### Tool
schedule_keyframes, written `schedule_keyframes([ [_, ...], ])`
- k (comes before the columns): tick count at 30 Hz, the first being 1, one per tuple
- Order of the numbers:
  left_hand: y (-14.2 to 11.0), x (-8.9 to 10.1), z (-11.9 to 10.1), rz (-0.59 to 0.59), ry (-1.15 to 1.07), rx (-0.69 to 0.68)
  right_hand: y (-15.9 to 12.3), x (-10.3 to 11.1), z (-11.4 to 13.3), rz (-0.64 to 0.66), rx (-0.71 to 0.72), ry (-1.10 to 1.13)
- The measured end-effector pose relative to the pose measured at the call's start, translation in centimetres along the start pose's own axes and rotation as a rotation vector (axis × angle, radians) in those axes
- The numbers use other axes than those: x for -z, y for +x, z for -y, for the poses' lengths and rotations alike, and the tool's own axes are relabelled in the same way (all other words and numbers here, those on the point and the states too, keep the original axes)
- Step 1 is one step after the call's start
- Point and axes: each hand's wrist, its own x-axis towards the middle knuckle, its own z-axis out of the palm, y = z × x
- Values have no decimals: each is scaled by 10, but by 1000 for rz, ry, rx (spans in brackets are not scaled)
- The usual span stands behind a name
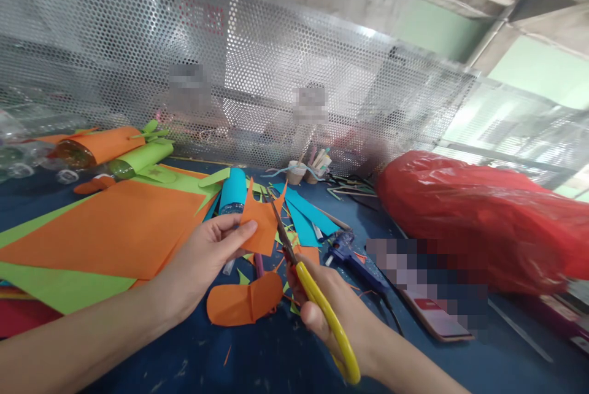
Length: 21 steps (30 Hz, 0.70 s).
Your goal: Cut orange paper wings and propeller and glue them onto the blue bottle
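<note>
Between thumb and fingers, my left hand (218, 243) pinches a small piece of orange paper (261, 225) with a curved notch cut in its top edge. My right hand (331, 302) grips yellow-handled scissors (324, 308), whose blades lie at the right side of that paper. Below the hands, a rounded orange paper cutout (246, 301) with a crease across it rests on the blue table (184, 357). Paper scraps lie scattered under and behind the held piece. A blue paper-wrapped bottle piece (233, 188) stands just behind my left hand.
Orange sheets (138, 228) lie over green sheets at left, with paper-wrapped bottles (110, 147) behind. To the right are a blue glue gun (359, 262), a phone (437, 314) and a red plastic bag (460, 216). A perforated metal screen (267, 69) stands at the back.
</note>
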Motion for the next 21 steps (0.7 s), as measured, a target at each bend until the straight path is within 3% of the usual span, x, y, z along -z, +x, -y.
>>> schedule_keyframes([
  [21, 2, 4, -3, -43, 14, -9, -1, -2, -6, 59, -119, 163],
])
